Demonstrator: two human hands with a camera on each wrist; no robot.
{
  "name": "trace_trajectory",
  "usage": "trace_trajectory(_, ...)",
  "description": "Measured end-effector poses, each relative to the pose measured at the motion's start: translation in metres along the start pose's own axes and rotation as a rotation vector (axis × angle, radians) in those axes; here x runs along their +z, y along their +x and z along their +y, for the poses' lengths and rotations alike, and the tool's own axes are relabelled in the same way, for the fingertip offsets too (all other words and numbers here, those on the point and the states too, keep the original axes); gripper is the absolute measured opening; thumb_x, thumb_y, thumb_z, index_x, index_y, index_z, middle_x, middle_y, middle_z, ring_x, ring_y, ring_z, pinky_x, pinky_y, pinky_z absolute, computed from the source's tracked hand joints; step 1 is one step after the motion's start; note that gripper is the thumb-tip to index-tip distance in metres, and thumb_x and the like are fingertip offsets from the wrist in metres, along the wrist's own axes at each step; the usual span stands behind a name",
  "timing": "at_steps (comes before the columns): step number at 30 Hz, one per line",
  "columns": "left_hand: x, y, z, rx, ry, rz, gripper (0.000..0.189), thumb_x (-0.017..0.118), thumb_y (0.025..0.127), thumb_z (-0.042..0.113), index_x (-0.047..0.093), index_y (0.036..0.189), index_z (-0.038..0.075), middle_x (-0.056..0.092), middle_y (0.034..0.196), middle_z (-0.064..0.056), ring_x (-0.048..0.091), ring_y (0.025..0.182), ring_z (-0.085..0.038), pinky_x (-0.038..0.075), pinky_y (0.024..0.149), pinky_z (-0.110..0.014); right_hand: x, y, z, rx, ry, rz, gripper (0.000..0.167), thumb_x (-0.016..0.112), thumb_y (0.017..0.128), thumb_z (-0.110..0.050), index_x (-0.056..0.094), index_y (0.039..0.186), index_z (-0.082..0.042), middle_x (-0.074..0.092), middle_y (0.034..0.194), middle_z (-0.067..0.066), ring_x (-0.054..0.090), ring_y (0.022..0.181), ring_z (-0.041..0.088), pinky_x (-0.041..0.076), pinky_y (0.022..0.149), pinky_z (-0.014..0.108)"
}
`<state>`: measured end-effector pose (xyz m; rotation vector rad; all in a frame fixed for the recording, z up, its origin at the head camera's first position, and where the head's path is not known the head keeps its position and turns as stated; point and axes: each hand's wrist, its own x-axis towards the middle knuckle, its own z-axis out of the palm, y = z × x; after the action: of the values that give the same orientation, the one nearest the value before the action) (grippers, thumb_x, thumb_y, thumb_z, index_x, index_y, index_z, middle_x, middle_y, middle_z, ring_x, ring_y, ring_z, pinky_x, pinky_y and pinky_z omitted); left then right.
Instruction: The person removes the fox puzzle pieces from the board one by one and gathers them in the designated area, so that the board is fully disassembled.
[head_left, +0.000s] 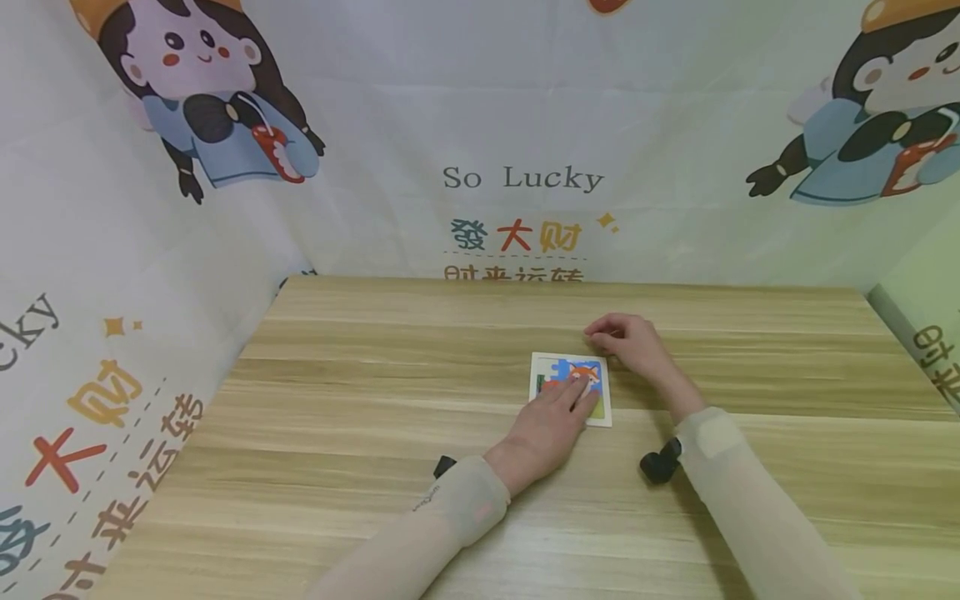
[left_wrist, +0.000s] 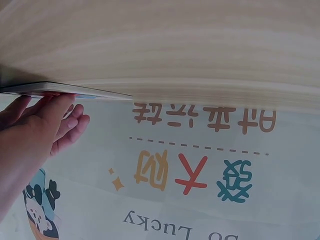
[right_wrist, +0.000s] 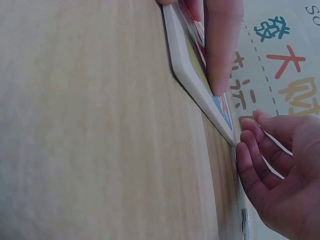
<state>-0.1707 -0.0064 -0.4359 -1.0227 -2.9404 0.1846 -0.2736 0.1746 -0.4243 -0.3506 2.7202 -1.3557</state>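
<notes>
A small jigsaw puzzle [head_left: 600,362] in a white frame lies flat on the table, showing an orange fox against blue. At its upper left, a patch of white backing shows beside a blue knobbed edge. My left hand [head_left: 546,429] reaches over the lower part of the puzzle, its extended fingers resting on the picture and hiding some of it. Just beyond the frame's upper right corner is my right hand [head_left: 633,343], raised over the table. Its fingers [right_wrist: 255,162] are loosely bent, thumb near the index fingertip, with nothing visible between them.
The wooden table [head_left: 360,392] extends on all sides of the puzzle. Behind it hangs a printed cloth [head_left: 375,167] with cartoon figures and lettering, which continues along the left side. A black wrist camera [head_left: 660,463] sits by the right sleeve.
</notes>
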Motion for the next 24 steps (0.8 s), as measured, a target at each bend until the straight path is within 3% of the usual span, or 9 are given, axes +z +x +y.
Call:
trace_trajectory(10,0.0011,-0.0002,-0.0003,-0.001,-0.011,0.026,0.045,0.041,0.108,0.026,0.042,0.152,0.017,0.04,0.159,-0.006,0.039,0.147,-0.019,0.034,0.121,-0.03,0.0037,0.0006,-0.0022,-0.018,0.004,-0.002,0.022,0.058,0.1,-0.011,0.069,0.114,0.003,0.071,0.112,0.023,0.068,0.095,0.026,0.052,0.077,0.021)
trace_trajectory(19,0.0007,-0.0004,-0.0005,-0.007,-0.035,0.042,0.044,0.041,0.108,0.025,0.043,0.151,0.017,0.042,0.158,-0.005,0.04,0.146,-0.019,0.034,0.12,-0.031,0.0081,0.0022,-0.0012,-0.042,-0.005,-0.03,0.026,0.062,0.099,-0.02,0.068,0.116,-0.001,0.071,0.115,0.019,0.067,0.108,0.033,0.053,0.097,0.045)
trace_trajectory(24,0.001,0.0,-0.0004,-0.009,-0.031,0.028,0.045,0.041,0.108,0.025,0.042,0.152,0.017,0.041,0.159,-0.005,0.038,0.147,-0.019,0.034,0.121,-0.031,0.0102,0.0024,-0.0019,-0.076,-0.005,-0.042,0.025,0.064,0.097,-0.019,0.069,0.115,-0.001,0.071,0.116,0.018,0.066,0.11,0.033,0.05,0.101,0.049)
